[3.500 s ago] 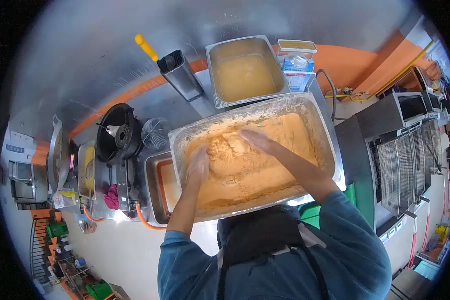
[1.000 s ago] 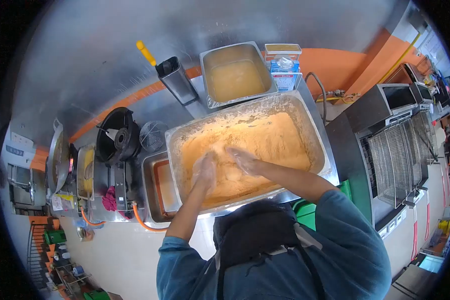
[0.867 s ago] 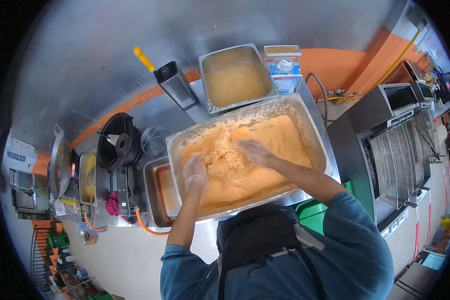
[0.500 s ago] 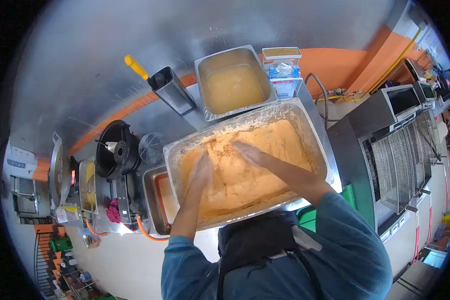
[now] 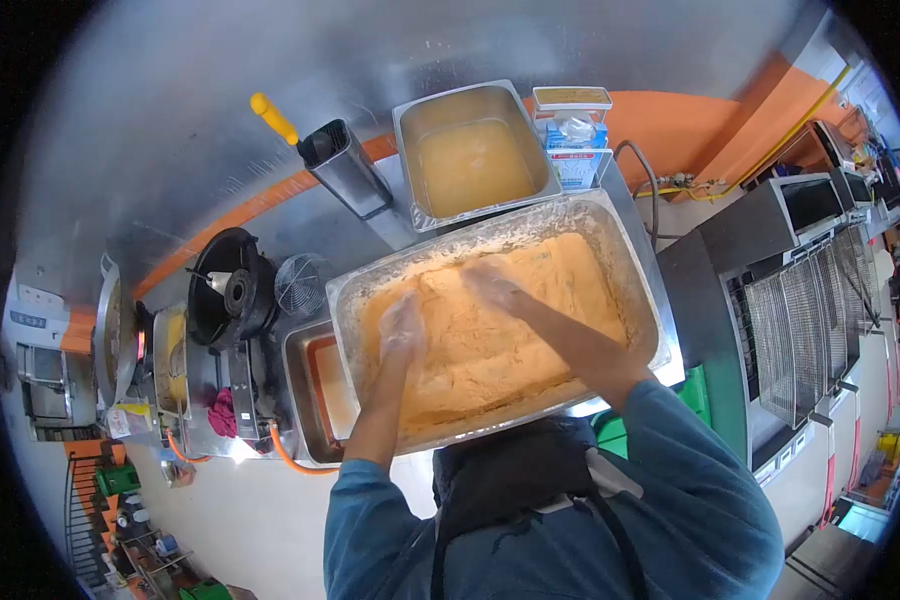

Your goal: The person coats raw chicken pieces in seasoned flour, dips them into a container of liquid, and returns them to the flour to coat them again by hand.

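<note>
A large metal pan (image 5: 642, 300) holds a thick bed of orange-tinted breading flour (image 5: 530, 350). Both hands are in this pan and coated with pale powder. My left hand (image 5: 402, 325) rests against the flour on the left side, fingers pointing away from me and loosely apart. To its right, my right hand (image 5: 492, 284) touches the flour near the far side, its fingers stretched out and slightly blurred. No separate piece of food shows in either hand. Some fingertips are hidden by powder.
Behind the pan stands a deep metal container (image 5: 475, 165) of yellowish liquid. A metal holder (image 5: 350, 175) with a yellow-handled tool is beside it. On the left are a wire strainer (image 5: 302, 286), a black burner (image 5: 232, 285) and a smaller tray (image 5: 315, 400). Wire baskets (image 5: 800, 320) stand at right.
My left hand has shifted slightly down, its fingers a little more bent. My right hand has moved slightly towards the pan's far wall. The camera view has shifted a little.
</note>
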`<state>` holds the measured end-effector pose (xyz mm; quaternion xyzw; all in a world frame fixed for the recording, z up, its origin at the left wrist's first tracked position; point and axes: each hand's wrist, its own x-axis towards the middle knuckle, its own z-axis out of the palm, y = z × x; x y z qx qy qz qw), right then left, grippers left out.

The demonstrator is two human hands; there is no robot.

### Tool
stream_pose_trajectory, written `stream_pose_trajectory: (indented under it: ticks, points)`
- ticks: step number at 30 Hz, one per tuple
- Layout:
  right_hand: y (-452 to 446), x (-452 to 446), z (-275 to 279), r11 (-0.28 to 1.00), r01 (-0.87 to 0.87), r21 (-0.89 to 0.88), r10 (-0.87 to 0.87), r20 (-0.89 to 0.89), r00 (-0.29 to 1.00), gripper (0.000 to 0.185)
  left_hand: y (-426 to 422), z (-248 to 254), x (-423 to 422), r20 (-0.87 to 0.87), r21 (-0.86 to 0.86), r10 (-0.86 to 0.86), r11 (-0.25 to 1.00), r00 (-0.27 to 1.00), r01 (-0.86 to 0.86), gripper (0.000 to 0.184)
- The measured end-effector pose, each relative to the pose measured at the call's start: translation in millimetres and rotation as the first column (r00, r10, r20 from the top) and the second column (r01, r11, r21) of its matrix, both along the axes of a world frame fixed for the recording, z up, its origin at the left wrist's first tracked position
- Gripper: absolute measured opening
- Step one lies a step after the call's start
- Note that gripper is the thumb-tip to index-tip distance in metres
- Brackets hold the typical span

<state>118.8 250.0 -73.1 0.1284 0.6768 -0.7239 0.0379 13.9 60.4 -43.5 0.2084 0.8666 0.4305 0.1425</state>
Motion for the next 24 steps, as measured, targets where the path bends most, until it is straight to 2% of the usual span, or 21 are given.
stream_pose_trajectory:
  ticks: [2,4,5,7,8,9,11,13,14,15,16,17,18,19,20,22,23,24]
  points:
    - [-12.6,-10.8,0.4,0.964,-0.052,0.26,0.073,-0.075,0.994,0.045,-1.4,-35.7,-9.0,0.018,0.058,-0.071,0.996,0.997,0.069,0.046]
    - [-12.8,-0.1,21.8,0.988,0.006,-0.157,-0.013,-0.042,0.999,0.044,2.9,-40.8,-18.1,0.436,0.01,-0.019,1.0,0.9,0.016,0.048]
    - [-10.5,4.8,30.3,0.933,0.038,-0.357,-0.047,-0.014,0.999,0.043,1.3,-29.6,-17.4,0.356,-0.15,0.064,0.989,0.932,-0.01,0.05]
    - [11.3,9.2,26.9,0.967,0.04,-0.251,-0.019,0.087,0.996,0.042,-4.5,4.5,-10.7,0.157,-0.445,0.19,0.89,0.969,-0.102,0.052]
    - [15.1,12.1,22.6,0.979,0.038,-0.2,-0.009,0.141,0.99,0.041,-9.2,-0.7,-6.8,0.118,-0.423,0.091,0.906,0.989,-0.033,0.054]
    - [9.0,12.3,5.7,0.974,0.026,-0.224,-0.008,0.079,0.997,0.04,-13.3,-5.8,-1.3,0.077,-0.405,-0.011,0.913,0.997,0.042,0.055]
    - [-4.4,6.2,-20.2,0.966,0.001,-0.259,-0.016,-0.055,0.998,0.039,-8.2,-12.2,5.0,0.061,-0.358,-0.088,0.928,0.994,0.104,0.052]
    - [-19.0,9.3,19.8,0.918,0.056,-0.393,-0.026,0.083,0.996,0.038,4.1,-11.5,14.0,0.127,-0.303,-0.032,0.95,0.991,0.069,0.045]
    - [-24.9,12.0,35.0,0.886,0.088,-0.456,-0.019,0.154,0.988,0.038,-8.7,-30.1,2.2,-0.162,-0.464,-0.372,0.846,0.914,0.262,0.04]
    - [-17.0,19.6,34.2,0.922,0.033,-0.385,-0.007,0.069,0.998,0.038,-30.9,-64.2,-22.8,-0.358,-0.652,-0.675,0.675,0.646,0.345,0.036]
    - [-4.2,28.1,32.7,0.952,-0.021,-0.306,0.017,-0.016,1.0,0.039,-42.3,-66.6,-26.1,-0.341,-0.744,-0.756,0.581,0.559,0.332,0.034]
    - [8.8,36.6,30.9,0.973,-0.061,-0.222,0.04,-0.1,0.994,0.04,-53.5,-68.1,-29.3,-0.315,-0.819,-0.828,0.484,0.464,0.307,0.032]
    - [23.2,44.9,34.6,0.99,-0.126,-0.068,0.123,-0.048,0.991,0.041,-64.1,-38.3,-18.2,-0.194,-0.811,-0.732,0.494,0.653,0.313,0.032]
    - [29.2,53.0,38.9,0.978,-0.196,0.065,0.191,0.072,0.979,0.042,-66.3,-20.2,-10.2,-0.065,-0.803,-0.671,0.474,0.739,0.36,0.033]
    - [27.1,57.5,41.7,0.966,-0.235,0.105,0.213,0.184,0.96,0.043,-68.5,-2.2,-2.1,0.059,-0.796,-0.588,0.46,0.806,0.394,0.034]
    - [4.5,63.2,39.8,0.989,-0.149,0.01,0.142,0.251,0.957,0.046,-45.6,15.0,14.6,0.277,-0.751,-0.562,0.379,0.779,0.54,0.039]
    - [-9.0,59.1,37.3,0.995,-0.094,-0.023,0.097,0.253,0.963,0.047,-39.4,28.2,26.3,0.347,-0.568,-0.422,0.616,0.837,0.546,0.041]
    - [-22.0,52.3,33.2,0.998,-0.042,-0.036,0.049,0.222,0.974,0.049,-35.5,41.1,40.6,0.45,-0.355,-0.287,0.812,0.846,0.464,0.042]
